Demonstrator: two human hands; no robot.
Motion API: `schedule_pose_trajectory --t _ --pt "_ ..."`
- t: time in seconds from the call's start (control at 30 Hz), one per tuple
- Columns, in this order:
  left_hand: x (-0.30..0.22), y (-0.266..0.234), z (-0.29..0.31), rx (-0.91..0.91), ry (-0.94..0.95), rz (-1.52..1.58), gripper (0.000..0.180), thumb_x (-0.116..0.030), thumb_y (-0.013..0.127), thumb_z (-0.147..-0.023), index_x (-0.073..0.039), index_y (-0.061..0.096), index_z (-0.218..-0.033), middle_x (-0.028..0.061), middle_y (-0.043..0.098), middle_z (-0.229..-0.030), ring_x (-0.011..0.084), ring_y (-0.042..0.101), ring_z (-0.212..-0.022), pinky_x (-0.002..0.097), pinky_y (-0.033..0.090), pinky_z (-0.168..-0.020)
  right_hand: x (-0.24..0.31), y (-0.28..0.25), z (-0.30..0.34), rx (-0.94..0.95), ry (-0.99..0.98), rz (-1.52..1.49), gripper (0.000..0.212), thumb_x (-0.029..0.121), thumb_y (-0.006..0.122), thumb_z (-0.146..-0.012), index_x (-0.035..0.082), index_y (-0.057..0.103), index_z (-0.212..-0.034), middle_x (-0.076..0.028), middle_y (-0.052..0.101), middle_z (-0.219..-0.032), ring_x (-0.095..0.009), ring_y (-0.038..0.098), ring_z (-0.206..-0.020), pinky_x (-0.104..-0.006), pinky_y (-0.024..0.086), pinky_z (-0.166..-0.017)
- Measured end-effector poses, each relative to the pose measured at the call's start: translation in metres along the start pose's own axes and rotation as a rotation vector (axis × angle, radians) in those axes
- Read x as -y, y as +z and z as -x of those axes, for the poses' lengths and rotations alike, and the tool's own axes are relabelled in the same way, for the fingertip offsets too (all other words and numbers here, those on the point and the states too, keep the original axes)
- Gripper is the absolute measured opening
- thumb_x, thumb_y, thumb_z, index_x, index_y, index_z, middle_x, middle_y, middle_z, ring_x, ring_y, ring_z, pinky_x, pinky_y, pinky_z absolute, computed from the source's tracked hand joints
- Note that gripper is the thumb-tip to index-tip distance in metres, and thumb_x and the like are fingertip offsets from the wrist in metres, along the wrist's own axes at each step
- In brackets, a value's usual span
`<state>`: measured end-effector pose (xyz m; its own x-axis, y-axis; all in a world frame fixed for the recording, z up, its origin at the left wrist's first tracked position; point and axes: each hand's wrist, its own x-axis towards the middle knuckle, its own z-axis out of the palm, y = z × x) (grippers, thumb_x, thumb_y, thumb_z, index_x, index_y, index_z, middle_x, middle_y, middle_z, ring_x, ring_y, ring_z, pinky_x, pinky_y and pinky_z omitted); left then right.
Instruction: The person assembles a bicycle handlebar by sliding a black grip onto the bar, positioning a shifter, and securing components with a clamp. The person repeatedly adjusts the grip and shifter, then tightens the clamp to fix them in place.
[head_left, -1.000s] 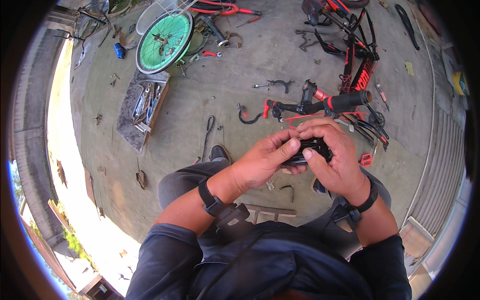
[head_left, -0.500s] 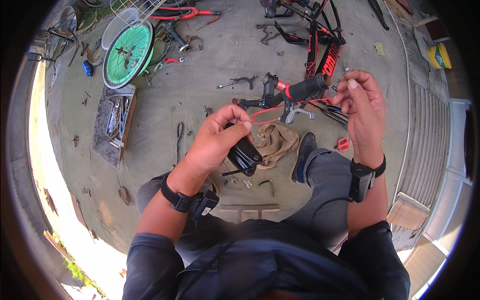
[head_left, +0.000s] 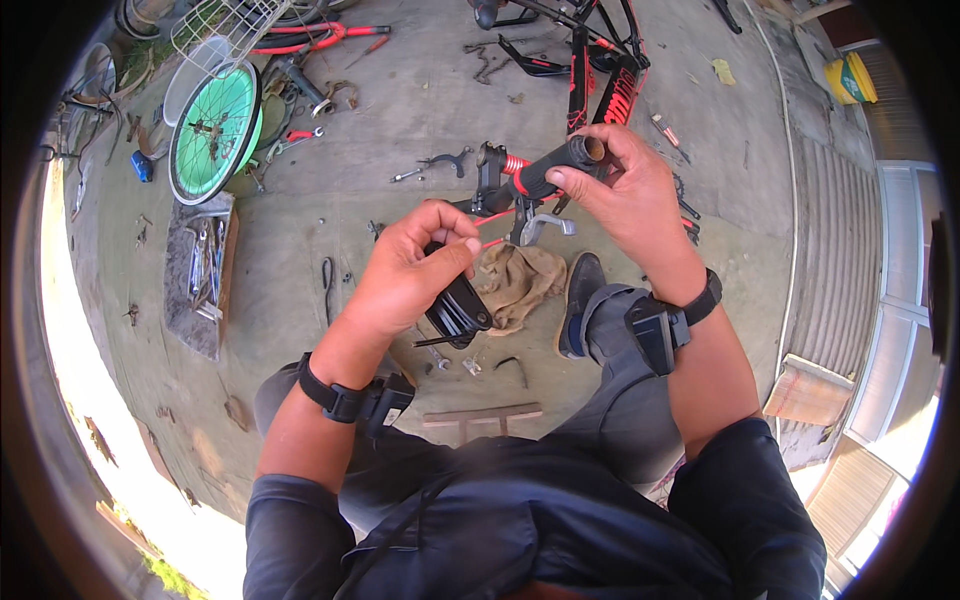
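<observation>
My left hand (head_left: pixel 405 270) is closed around a black folding hex-key set (head_left: pixel 460 312), with one thin key sticking out at its lower end. At the open end of a black handlebar grip (head_left: pixel 548 174), my right hand (head_left: pixel 640 205) has its thumb on the near side and its fingers round the far side. The handlebar belongs to a black and red bicycle frame (head_left: pixel 612 98) lying ahead. Below the grip hang a silver brake lever (head_left: pixel 548 230) and a red cable (head_left: pixel 492 216). A brown cloth (head_left: pixel 522 285) lies on the floor beneath.
A tray of wrenches (head_left: pixel 208 262) sits at the left, below a green-covered wheel (head_left: pixel 212 130). A red-handled tool (head_left: pixel 300 135), a brake arm (head_left: pixel 450 160) and small parts are scattered on the floor. A yellow bucket (head_left: pixel 848 80) stands far right, near corrugated sheeting (head_left: pixel 840 250).
My right hand has moved left and taken hold of the handlebar grip's end. The left hand still holds the hex-key set. The whole view has shifted slightly.
</observation>
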<state>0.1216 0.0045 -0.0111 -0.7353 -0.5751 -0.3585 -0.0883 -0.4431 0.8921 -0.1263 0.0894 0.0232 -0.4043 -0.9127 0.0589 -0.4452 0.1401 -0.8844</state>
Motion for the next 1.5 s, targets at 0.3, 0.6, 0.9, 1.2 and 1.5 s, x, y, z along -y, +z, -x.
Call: schedule_pose_trajectory --t 0.3,0.6,0.9,1.2,1.5 --pt "0.001 -0.003 -0.002 -0.008 0.01 -0.025 0.009 -0.009 0.068 -0.097 -0.004 0.064 -0.104 -0.0012 0.064 -0.083 0.0047 0.058 -0.076 0.0221 0.044 -0.068 -0.009 0.005 -0.002 -0.025 -0.051 -0.033 0.031 0.017 0.084 -0.084 -0.001 0.068 -0.102 -0.005 0.063 -0.087 -0.014 0.057 -0.078 -0.0295 0.048 -0.071" --pt "0.008 0.0 -0.006 -0.094 -0.049 -0.007 0.014 -0.018 0.067 -0.1 -0.004 0.063 -0.102 -0.0012 0.063 -0.082 0.0057 0.056 -0.074 0.0235 0.045 -0.067 -0.01 0.0 -0.003 0.046 0.016 -0.083 0.032 0.017 0.082 -0.088 -0.002 0.067 -0.109 -0.004 0.066 -0.093 -0.011 0.06 -0.08 -0.0268 0.051 -0.072" --pt "0.012 -0.002 -0.003 -0.135 -0.25 0.263 0.025 -0.031 0.062 -0.105 -0.007 0.065 -0.107 0.0006 0.067 -0.094 0.0101 0.064 -0.083 0.0271 0.05 -0.072 0.009 0.0 0.004 -0.235 -0.212 0.098 0.045 0.021 0.089 -0.08 0.003 0.068 -0.116 -0.004 0.065 -0.093 -0.011 0.062 -0.082 -0.0244 0.051 -0.07" --pt "0.002 -0.005 0.014 -0.034 -0.13 0.311 0.022 -0.024 0.065 -0.104 -0.004 0.063 -0.114 0.0017 0.066 -0.102 0.0094 0.064 -0.091 0.0274 0.053 -0.08 0.04 0.024 0.038 0.189 -0.488 0.146 0.034 0.015 0.082 -0.084 0.002 0.072 -0.113 -0.011 0.068 -0.105 -0.018 0.064 -0.085 -0.0275 0.051 -0.067" --pt "-0.006 -0.015 0.028 -0.011 -0.013 0.218 0.035 -0.002 0.058 -0.099 -0.001 0.054 -0.134 0.011 0.066 -0.124 0.0192 0.063 -0.115 0.0338 0.049 -0.1 0.035 0.039 0.047 0.316 -0.345 0.062 0.024 0.012 0.075 -0.092 0.005 0.071 -0.114 -0.01 0.07 -0.102 -0.022 0.069 -0.086 -0.0335 0.056 -0.072"
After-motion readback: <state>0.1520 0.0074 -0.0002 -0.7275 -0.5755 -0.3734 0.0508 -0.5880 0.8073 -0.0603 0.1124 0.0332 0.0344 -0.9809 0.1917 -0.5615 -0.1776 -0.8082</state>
